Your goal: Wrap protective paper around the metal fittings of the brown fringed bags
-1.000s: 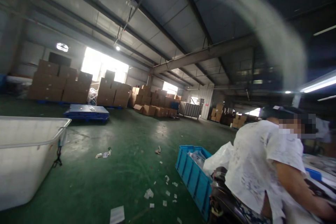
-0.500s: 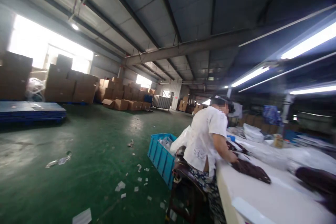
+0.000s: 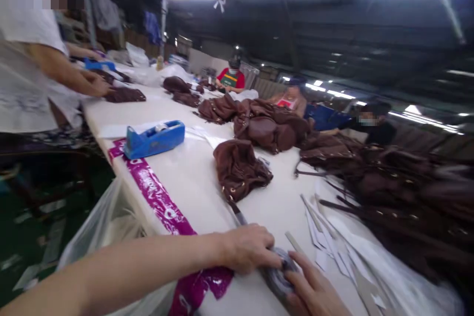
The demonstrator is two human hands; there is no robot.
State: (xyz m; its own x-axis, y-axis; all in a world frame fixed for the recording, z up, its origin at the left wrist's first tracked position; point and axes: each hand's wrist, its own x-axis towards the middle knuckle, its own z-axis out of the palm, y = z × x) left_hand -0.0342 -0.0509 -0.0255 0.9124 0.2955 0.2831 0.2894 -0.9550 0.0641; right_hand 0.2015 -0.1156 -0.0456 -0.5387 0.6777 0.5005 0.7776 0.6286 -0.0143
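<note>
At the near edge of the white table, my left hand (image 3: 250,248) is closed, thumb and fingers gripping a grey, partly shiny coiled strap (image 3: 278,276). The fingers of my right hand (image 3: 314,289) press on the other side of the coil; the lower part of this hand is cut off by the frame. From the coil, a dark band runs up to a crumpled brown drawstring bag (image 3: 242,170) with metal eyelets. Motion blur hides the coil's exact make-up. A purple printed plastic strip (image 3: 159,197) lies under my left forearm.
A blue tape dispenser (image 3: 154,139) stands on the white table (image 3: 177,170) at left. Piled brown bags (image 3: 264,131) fill the far side, with paper strips (image 3: 329,242) at right. A co-worker in white (image 3: 29,69) handles brown material at left; several others sit across.
My view has swung right and down from the hall floor and cartons to the table. Both my hands, out of sight before, now show on the coiled strap.
</note>
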